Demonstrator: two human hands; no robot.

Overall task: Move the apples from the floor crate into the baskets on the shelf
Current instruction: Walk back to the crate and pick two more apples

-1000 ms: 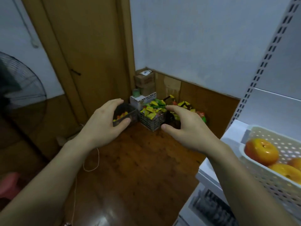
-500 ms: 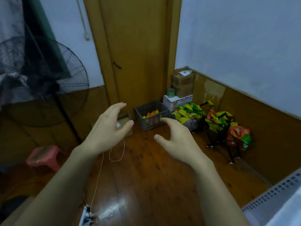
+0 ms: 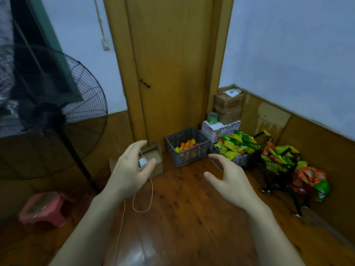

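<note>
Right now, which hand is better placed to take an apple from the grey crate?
Probably the right hand: empty and open, its fingertips show just beside the near corner of the grey crate. The left hand, also empty, lies over the cardboard box beside it.

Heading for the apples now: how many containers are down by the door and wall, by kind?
Grey crate of apples: 1
Brown cardboard boxes: 3
White box: 1
Baskets of snack packets: 2
Total: 7
</note>
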